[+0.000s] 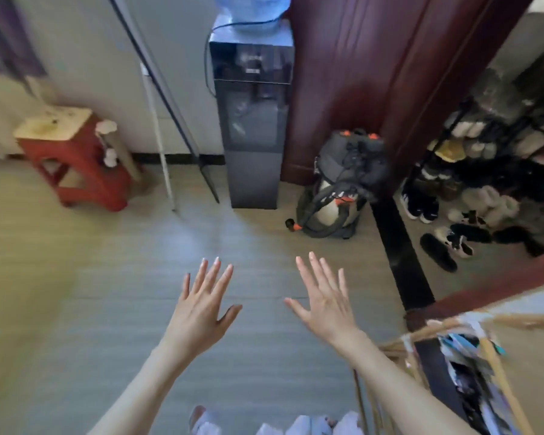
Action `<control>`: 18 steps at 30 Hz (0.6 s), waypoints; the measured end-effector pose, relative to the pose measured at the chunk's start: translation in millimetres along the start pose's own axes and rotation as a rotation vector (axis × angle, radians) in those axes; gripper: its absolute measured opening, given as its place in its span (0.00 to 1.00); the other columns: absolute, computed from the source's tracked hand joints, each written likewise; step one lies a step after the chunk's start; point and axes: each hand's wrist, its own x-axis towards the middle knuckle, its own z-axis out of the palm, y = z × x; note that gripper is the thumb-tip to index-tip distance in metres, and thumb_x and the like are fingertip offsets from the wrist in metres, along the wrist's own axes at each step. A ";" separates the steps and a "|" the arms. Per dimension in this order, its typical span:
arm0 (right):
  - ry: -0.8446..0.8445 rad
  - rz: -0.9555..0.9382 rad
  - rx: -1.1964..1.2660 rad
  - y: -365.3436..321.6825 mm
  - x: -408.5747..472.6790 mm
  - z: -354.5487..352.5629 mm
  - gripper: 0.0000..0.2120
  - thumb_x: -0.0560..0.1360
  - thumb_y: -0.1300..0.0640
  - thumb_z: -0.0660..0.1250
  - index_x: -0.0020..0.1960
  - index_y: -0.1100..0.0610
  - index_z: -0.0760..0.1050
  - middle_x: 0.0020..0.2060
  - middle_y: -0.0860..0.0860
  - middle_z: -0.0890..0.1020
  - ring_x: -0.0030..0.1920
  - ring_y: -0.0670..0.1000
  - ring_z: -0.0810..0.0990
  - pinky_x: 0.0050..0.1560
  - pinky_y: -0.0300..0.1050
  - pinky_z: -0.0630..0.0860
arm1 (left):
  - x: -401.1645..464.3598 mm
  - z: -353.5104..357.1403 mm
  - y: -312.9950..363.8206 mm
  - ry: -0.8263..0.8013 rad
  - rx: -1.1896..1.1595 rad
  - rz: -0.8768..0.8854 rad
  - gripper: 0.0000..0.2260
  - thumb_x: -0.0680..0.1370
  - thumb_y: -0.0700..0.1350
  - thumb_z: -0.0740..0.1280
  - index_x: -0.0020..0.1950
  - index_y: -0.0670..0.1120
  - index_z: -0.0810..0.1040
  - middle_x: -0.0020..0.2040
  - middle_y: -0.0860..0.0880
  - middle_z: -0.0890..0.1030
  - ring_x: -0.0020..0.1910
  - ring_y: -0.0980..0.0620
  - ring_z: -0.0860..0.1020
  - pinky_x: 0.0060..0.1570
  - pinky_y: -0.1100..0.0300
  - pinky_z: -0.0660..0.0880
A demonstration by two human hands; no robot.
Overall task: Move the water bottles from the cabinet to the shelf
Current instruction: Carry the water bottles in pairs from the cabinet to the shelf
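Grey floor (139, 277) fills most of the view, and it looks smooth with long boards. A dark red door (374, 73) stands at the back on the right side. Just left of it is a tall dark water machine (252, 127) with a big blue jug (252, 7) on top. That jug is the only water holder in view; no small water bottles, cabinet or shelf can be picked out. A grey vacuum (336, 196) with orange bits sits on the floor by the door, just right of the water machine. Past a black strip on the floor, a shoe rack (490, 158) holds many shoes, and more shoes lie in front of it. A red stool (73, 158) with a pale top stands near the left wall. Two thin poles (161, 127) lean against the wall between the stool and the water machine. A basket (453, 372) with paper things is at the lower right.

The left hand (198, 312) and the right hand (324, 306) are held out over the floor, side by side and apart. Both have straight, spread fingers and hold nothing. The floor around and in front of the hands is bare up to the water machine.
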 end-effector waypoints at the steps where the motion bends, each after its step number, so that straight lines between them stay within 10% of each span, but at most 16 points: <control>1: -0.018 -0.040 0.015 -30.0 13.8 10.5 0.39 0.67 0.32 0.43 0.73 0.47 0.44 0.75 0.53 0.49 0.74 0.55 0.47 0.69 0.53 0.36 | -14.8 -5.1 -28.6 0.014 -0.020 -0.063 0.36 0.72 0.68 0.38 0.73 0.49 0.54 0.74 0.45 0.55 0.73 0.45 0.46 0.68 0.46 0.47; 10: -0.149 -0.499 0.078 -299.2 120.3 98.5 0.35 0.73 0.41 0.62 0.73 0.51 0.51 0.74 0.56 0.54 0.74 0.56 0.52 0.71 0.57 0.44 | -138.1 -71.9 -252.3 0.147 -0.012 -0.604 0.37 0.73 0.68 0.38 0.71 0.46 0.61 0.72 0.42 0.62 0.72 0.41 0.54 0.66 0.39 0.54; 18: -0.223 -0.828 0.002 -474.2 210.1 150.8 0.35 0.73 0.36 0.55 0.74 0.50 0.50 0.74 0.55 0.54 0.74 0.57 0.51 0.71 0.60 0.47 | -177.1 -106.6 -375.4 0.274 -0.015 -0.938 0.31 0.72 0.62 0.51 0.71 0.47 0.61 0.72 0.43 0.62 0.72 0.42 0.54 0.66 0.42 0.49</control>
